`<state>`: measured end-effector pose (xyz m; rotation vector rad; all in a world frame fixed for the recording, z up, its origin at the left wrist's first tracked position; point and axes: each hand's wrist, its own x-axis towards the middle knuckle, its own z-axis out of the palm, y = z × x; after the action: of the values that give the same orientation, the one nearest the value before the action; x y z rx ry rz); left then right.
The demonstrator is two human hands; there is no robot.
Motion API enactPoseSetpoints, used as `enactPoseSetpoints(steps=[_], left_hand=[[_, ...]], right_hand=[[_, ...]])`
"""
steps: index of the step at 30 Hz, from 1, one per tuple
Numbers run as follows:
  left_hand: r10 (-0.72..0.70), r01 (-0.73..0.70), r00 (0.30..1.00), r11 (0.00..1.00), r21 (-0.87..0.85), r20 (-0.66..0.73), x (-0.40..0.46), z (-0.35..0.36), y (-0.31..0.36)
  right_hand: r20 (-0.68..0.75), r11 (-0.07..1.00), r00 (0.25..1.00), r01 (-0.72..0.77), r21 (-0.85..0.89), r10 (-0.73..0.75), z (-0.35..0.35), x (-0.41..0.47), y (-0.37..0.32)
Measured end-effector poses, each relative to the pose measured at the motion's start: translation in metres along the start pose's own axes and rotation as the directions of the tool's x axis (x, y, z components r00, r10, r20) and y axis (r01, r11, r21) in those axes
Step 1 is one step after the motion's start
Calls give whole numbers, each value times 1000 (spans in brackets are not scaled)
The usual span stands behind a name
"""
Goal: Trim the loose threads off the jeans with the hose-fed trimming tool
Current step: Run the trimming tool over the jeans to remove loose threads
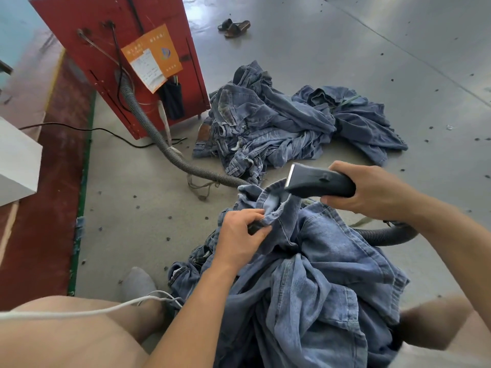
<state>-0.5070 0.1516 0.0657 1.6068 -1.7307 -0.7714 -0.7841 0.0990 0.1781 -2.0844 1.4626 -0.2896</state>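
Observation:
A pair of blue jeans (pixel 318 274) lies bunched over my lap. My left hand (pixel 240 235) pinches a raised fold of its hem or waistband at the centre. My right hand (pixel 372 189) grips the dark grey trimming tool (pixel 318 181), whose silver blade end points left, just above the held-up denim edge. The grey ribbed hose (pixel 170 150) runs from the red machine across the floor, passes behind the jeans and reappears under my right forearm.
A red machine cabinet (pixel 119 57) with an orange label stands at the back left. A heap of other jeans (pixel 279 123) lies on the grey floor beyond my hands. Sandals (pixel 235 26) sit further back. Thread scraps dot the floor. A white cable (pixel 79 312) crosses my left knee.

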Motion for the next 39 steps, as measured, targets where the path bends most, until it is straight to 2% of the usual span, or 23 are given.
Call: enactPoseSetpoints(steps=[2,5,7,9,12,15,18,21,23,26,28,30,31,33,34,35,37,39], left_hand=[[37,-35,995,999,21,-93,-3,5,3],[41,-56,979,996,-69,-199,-6,10,8],[13,-57,965,985,-161,-260,-10,14,10],[-96,12,958,955,-297,-269,-13,18,8],[-274,162,954,812,-561,-120,-14,21,5],[-329,200,943,680,-705,-49,-12,20,6],[-347,215,937,645,-733,-31,-12,20,6],[-314,232,948,592,-772,44,-11,21,7],[-258,245,960,580,-777,110,-12,23,8],[-202,300,954,583,-755,224,-12,23,7],[-264,365,929,554,-748,258,-7,23,7],[-410,464,864,420,-780,293,-1,17,1],[-462,512,815,295,-807,349,2,12,-3],[-471,561,749,75,-824,467,5,0,-11],[-458,567,740,31,-823,493,5,-5,-14],[-443,571,740,15,-821,506,6,-8,-15],[-421,585,749,55,-809,512,8,-13,-14],[-406,591,776,203,-781,482,8,-16,-9]], right_hand=[[116,998,993,37,-47,-31,2,-1,-2],[289,992,957,66,-111,-31,15,3,-4],[330,990,944,72,-124,-28,25,8,-6],[330,993,943,78,-93,-43,30,12,-9],[257,994,960,110,28,-113,28,15,-18],[111,994,989,97,54,-103,14,16,-18],[106,1000,994,18,23,-20,-1,14,-8],[270,1000,963,3,-15,1,6,12,-9],[312,998,949,53,-16,-46,18,13,-17],[184,990,973,134,45,-140,23,16,-28],[55,988,989,131,77,-136,16,17,-28],[-57,991,996,76,113,-70,7,17,-20],[-91,993,995,43,112,-33,3,17,-14],[-81,996,997,-9,84,15,-2,15,-4],[-44,998,999,-17,64,20,-2,13,-1],[-2,999,1000,-12,36,12,-1,12,0],[73,999,997,13,-36,-10,6,10,-1],[130,996,991,25,-89,-14,16,10,0]])
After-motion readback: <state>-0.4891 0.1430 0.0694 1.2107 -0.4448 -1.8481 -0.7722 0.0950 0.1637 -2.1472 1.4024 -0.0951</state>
